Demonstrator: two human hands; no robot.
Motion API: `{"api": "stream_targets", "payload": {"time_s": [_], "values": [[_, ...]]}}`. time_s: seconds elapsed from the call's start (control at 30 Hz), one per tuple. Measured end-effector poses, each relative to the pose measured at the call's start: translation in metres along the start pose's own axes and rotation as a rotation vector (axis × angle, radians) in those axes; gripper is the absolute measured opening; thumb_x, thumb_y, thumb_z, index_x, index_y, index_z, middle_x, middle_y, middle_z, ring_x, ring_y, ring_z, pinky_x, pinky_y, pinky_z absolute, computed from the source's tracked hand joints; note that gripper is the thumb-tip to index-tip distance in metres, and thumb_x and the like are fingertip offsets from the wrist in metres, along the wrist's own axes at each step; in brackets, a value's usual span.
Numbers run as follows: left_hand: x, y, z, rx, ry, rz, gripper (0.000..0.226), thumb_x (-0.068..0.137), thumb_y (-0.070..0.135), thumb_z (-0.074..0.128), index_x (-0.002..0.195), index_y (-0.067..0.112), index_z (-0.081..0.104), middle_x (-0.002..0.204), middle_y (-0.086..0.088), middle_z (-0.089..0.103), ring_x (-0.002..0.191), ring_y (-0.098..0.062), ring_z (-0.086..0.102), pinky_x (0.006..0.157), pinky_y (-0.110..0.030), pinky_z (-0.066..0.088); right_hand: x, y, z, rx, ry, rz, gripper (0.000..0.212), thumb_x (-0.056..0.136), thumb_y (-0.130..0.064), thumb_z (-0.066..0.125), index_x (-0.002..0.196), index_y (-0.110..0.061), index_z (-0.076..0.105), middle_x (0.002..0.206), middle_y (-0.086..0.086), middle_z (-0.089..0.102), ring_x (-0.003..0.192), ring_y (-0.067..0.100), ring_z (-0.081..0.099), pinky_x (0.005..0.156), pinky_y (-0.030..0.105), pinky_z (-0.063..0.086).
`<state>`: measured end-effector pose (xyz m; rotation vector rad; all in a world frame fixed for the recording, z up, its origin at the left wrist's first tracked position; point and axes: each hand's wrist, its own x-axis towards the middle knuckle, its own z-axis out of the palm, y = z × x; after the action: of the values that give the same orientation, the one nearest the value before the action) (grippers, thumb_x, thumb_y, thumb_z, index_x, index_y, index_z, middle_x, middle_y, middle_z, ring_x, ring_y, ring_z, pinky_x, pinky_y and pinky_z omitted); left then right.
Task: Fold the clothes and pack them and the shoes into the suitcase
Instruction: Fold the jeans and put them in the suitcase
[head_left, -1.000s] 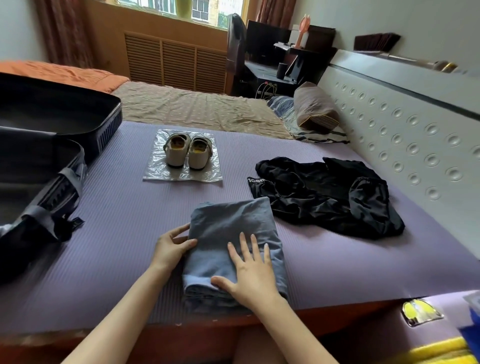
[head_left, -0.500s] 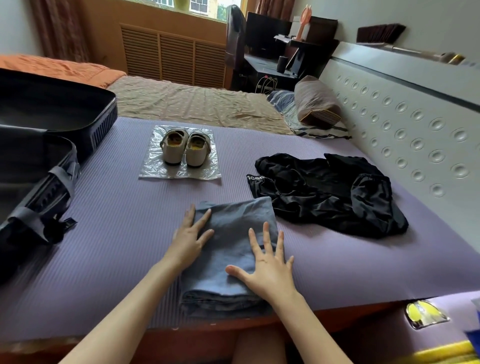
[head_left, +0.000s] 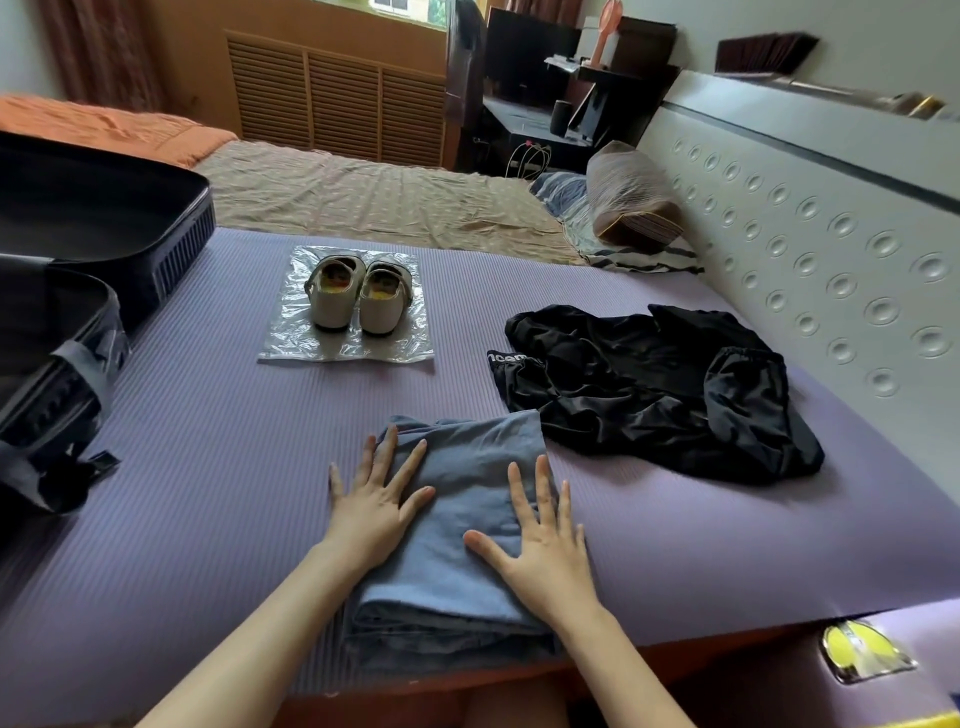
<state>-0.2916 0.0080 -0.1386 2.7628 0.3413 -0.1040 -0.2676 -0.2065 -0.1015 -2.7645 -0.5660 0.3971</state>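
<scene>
A folded blue-grey garment (head_left: 462, 499) lies on the purple mat (head_left: 218, 467) near the front edge. My left hand (head_left: 376, 499) lies flat on its left side with fingers spread. My right hand (head_left: 545, 540) presses flat on its right side, fingers straight. A crumpled black garment (head_left: 654, 384) lies unfolded to the right. A pair of cream shoes (head_left: 358, 293) stands on a clear plastic sheet (head_left: 291, 343) further back. The open dark suitcase (head_left: 78, 270) sits at the left edge of the bed.
A white padded headboard (head_left: 810, 244) runs along the right. A striped pillow (head_left: 628, 202) and a beige sheet (head_left: 363, 197) lie beyond the mat. A dark desk with clutter (head_left: 545, 104) stands at the back.
Both hands slid forward over the folded blue garment, from its near end and left edge to flat on its top. The camera tilted slightly.
</scene>
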Motion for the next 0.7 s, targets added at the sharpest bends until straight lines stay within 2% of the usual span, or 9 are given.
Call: {"api": "stream_targets", "payload": {"time_s": [0.1,0.17,0.23,0.3,0.33,0.4,0.47,0.57,0.7], "values": [[0.010,-0.002,-0.009,-0.044,-0.047,0.011,0.074,0.082,0.075,0.020,0.147,0.044,0.001,0.158,0.005,-0.009,0.146,-0.021,-0.007,0.112,-0.060,-0.001,0.003,0.005,0.000,0.059,0.013,-0.028,0.097,0.069,-0.085,0.026,0.140,-0.046,-0.026,0.140,-0.020,-0.047,0.140,0.019,-0.031,0.116,0.052,-0.004],[0.022,-0.001,-0.024,-0.133,0.004,0.053,0.070,0.088,0.064,0.039,0.147,0.039,0.010,0.158,0.004,0.001,0.146,-0.022,-0.005,0.114,-0.057,0.002,-0.002,0.008,-0.006,0.243,0.021,-0.023,0.102,0.066,-0.084,0.036,0.143,-0.047,-0.020,0.146,-0.017,-0.042,0.143,0.015,-0.022,0.117,0.047,0.000],[0.039,-0.001,-0.038,-0.199,0.042,0.060,0.071,0.089,0.059,0.043,0.148,0.037,0.010,0.158,0.002,0.007,0.146,-0.023,0.004,0.114,-0.054,0.009,-0.013,0.014,-0.012,0.552,0.112,0.105,0.120,0.053,-0.091,0.044,0.149,-0.039,-0.005,0.157,-0.009,-0.016,0.146,0.015,-0.002,0.116,0.040,0.012],[0.053,0.002,-0.044,-0.293,0.000,0.018,0.074,0.087,0.061,0.044,0.149,0.035,0.013,0.154,-0.004,0.025,0.141,-0.024,0.026,0.112,-0.049,0.024,-0.028,0.023,-0.013,0.643,0.183,0.320,0.139,0.036,-0.099,0.043,0.150,-0.024,0.016,0.150,0.003,0.021,0.141,0.022,0.020,0.114,0.037,0.021],[0.058,0.003,-0.043,-0.279,-0.032,0.001,0.075,0.086,0.063,0.044,0.149,0.031,0.017,0.150,-0.006,0.033,0.137,-0.025,0.032,0.110,-0.046,0.028,-0.033,0.028,-0.008,0.615,0.158,0.406,0.131,0.042,-0.096,0.048,0.146,-0.020,0.028,0.141,0.005,0.032,0.135,0.024,0.026,0.113,0.036,0.022],[0.064,0.002,-0.042,-0.184,-0.042,-0.002,0.074,0.084,0.065,0.047,0.143,0.022,0.035,0.141,-0.007,0.044,0.131,-0.025,0.038,0.107,-0.040,0.032,-0.043,0.035,0.003,0.615,0.078,0.480,0.087,0.062,-0.077,0.062,0.127,-0.020,0.052,0.125,0.003,0.048,0.125,0.025,0.035,0.109,0.034,0.028],[0.065,-0.004,-0.044,-0.136,-0.001,0.009,0.066,0.079,0.068,0.051,0.124,0.020,0.056,0.123,-0.008,0.057,0.118,-0.025,0.047,0.098,-0.037,0.039,-0.046,0.037,0.008,0.822,0.057,0.449,0.068,0.058,-0.069,0.073,0.102,-0.018,0.065,0.105,0.001,0.065,0.109,0.021,0.055,0.097,0.034,0.044],[0.053,-0.018,-0.054,-0.136,-0.008,0.001,0.058,0.072,0.071,0.056,0.091,0.018,0.065,0.093,-0.006,0.064,0.094,-0.024,0.057,0.079,-0.035,0.046,-0.040,0.036,-0.001,1.099,0.155,0.384,0.035,0.070,-0.031,0.080,0.088,-0.004,0.066,0.080,0.006,0.073,0.073,0.015,0.067,0.064,0.024,0.052],[0.008,-0.049,-0.064,-0.241,0.142,-0.145,0.043,0.079,0.055,0.063,0.076,0.013,0.057,0.077,-0.003,0.061,0.080,-0.023,0.057,0.070,-0.036,0.044,-0.001,0.018,-0.028,1.145,0.195,0.250,0.025,0.073,-0.012,0.080,0.090,0.000,0.066,0.082,0.010,0.071,0.073,0.017,0.064,0.064,0.024,0.051]]}}
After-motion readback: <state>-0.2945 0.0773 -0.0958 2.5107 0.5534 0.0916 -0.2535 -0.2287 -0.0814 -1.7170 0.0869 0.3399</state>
